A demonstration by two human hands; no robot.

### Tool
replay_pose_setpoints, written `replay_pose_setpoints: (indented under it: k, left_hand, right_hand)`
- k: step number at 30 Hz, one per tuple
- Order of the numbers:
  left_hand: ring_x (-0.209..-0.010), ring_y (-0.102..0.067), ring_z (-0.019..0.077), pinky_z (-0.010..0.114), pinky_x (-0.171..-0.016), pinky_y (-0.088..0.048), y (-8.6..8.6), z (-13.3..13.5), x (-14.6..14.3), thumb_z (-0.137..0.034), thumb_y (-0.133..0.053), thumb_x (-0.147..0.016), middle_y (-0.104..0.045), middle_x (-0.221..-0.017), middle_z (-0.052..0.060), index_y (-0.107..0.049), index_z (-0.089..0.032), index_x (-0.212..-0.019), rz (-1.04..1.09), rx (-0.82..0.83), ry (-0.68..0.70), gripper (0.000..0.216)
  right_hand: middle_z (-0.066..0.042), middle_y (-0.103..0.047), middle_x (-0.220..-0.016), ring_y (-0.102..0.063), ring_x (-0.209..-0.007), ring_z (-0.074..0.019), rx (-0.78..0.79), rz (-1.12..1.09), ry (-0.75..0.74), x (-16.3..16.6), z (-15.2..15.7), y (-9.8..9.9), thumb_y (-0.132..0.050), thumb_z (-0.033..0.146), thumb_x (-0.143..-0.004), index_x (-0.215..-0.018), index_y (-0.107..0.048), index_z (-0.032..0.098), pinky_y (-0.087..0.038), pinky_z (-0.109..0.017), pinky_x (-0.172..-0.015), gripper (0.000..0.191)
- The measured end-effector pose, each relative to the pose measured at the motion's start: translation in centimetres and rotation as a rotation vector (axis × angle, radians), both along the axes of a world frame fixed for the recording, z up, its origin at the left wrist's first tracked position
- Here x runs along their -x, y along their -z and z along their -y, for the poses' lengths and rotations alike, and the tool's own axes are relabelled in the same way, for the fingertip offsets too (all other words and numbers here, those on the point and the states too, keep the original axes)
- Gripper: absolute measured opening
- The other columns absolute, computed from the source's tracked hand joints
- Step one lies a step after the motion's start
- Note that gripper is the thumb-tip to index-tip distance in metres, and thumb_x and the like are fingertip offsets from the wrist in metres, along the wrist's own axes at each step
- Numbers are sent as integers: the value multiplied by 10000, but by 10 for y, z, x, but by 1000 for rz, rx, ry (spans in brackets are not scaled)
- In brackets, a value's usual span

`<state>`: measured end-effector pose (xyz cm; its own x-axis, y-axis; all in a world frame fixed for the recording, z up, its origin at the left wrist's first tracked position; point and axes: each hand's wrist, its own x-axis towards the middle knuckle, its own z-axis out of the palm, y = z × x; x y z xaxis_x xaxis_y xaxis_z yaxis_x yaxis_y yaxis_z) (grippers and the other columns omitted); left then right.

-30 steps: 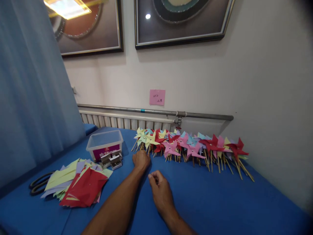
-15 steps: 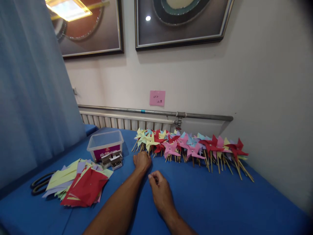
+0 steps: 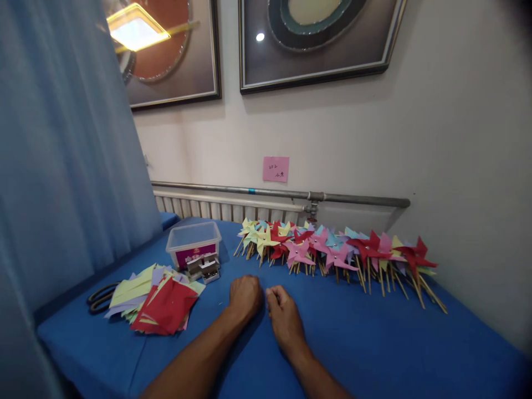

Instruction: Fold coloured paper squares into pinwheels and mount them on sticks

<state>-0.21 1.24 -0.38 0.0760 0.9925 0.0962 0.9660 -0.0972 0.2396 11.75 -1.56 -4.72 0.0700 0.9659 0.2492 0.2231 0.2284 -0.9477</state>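
Observation:
My left hand (image 3: 246, 295) and my right hand (image 3: 284, 315) rest side by side on the blue table (image 3: 374, 343), both with fingers curled under. What they hold, if anything, is hidden. A long row of paper pinwheels (image 3: 332, 252) on wooden sticks lies along the far edge, just beyond my hands. A pile of coloured paper squares (image 3: 160, 296), red on top, lies to the left of my left hand.
A clear plastic box (image 3: 193, 244) with small metal staple boxes (image 3: 203, 269) in front stands behind the paper. Black scissors (image 3: 97, 299) lie at the far left. A blue curtain (image 3: 62, 166) hangs on the left; a radiator and pipe (image 3: 282, 194) run along the wall.
My left hand has drawn back from the pinwheels towards me and now sits beside my right hand. The view has shifted a little to the left.

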Motion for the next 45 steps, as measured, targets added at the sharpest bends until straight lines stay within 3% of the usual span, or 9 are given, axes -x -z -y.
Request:
replay_pose_setpoints:
  k: [6,11,15,19,26,32,37,40,45]
  left_hand:
    - [-922,-722,264,349,-807,-493,5,52,31,-256,-496,-990,-765,-1050,160,-776,-148,-1029,-63,-29,-13,303]
    - [-891,-679,245,354,-849,-473,21,86,83,-212,-463,-1007,-746,-948,114,-770,-195,-902,-92,-269,-185,325]
    - [-1063,-646,301,428,-964,-437,29,110,130,-253,-492,-1001,-736,-1158,142,-768,-200,-1048,-128,-566,-422,285]
    - [-1264,-575,349,486,-1047,-409,31,120,154,-319,-563,-962,-674,-1348,181,-723,-150,-1208,-111,-593,-607,339]
    - [-1328,-542,350,508,-1115,-352,31,117,154,-299,-618,-925,-669,-1394,157,-755,-158,-1134,-117,-410,-567,287]
    - [-1234,-609,317,458,-1059,-394,40,120,161,-276,-551,-966,-735,-1284,107,-794,-221,-994,-100,-504,-545,251]
    - [-1159,-648,305,447,-1030,-413,44,121,167,-294,-517,-989,-762,-1227,88,-795,-243,-1014,-68,-636,-520,283]
    - [-1151,-654,309,466,-1054,-413,32,123,170,-315,-512,-1000,-757,-1242,109,-788,-229,-1051,-28,-806,-503,293]
    - [-1220,-630,305,480,-1119,-402,-12,103,145,-390,-572,-972,-740,-1270,107,-774,-239,-1053,275,-951,-368,266]
  right_hand:
    - [42,-500,-594,-475,-531,-170,15,0,-7,-1,-1,-2,-485,634,-875,-697,-486,274,-401,-290,-531,402]
    - [46,-484,-583,-467,-527,-168,20,9,-14,0,-1,-2,-504,647,-860,-694,-491,272,-386,-286,-516,411]
    - [47,-485,-578,-458,-514,-167,29,-15,-14,-1,2,-3,-539,660,-843,-691,-502,270,-374,-291,-506,421]
    - [35,-521,-594,-473,-522,-172,48,-14,-15,-3,6,-5,-553,654,-840,-705,-534,268,-381,-297,-503,410]
    - [32,-518,-587,-488,-531,-174,51,3,-8,-3,9,-6,-545,663,-831,-693,-519,268,-398,-298,-509,419]
    - [38,-517,-578,-485,-519,-170,59,-15,-11,-3,9,-6,-557,687,-806,-701,-529,264,-404,-298,-506,437]
    - [39,-520,-578,-478,-514,-167,49,-36,-18,-3,9,-7,-574,676,-812,-696,-533,262,-391,-294,-500,432]
    - [41,-512,-573,-480,-516,-167,35,-29,-21,-2,9,-5,-565,657,-827,-688,-537,260,-389,-292,-508,422]
    - [38,-538,-580,-491,-523,-167,28,-57,-16,1,5,-1,-586,631,-835,-690,-555,258,-410,-293,-526,401]
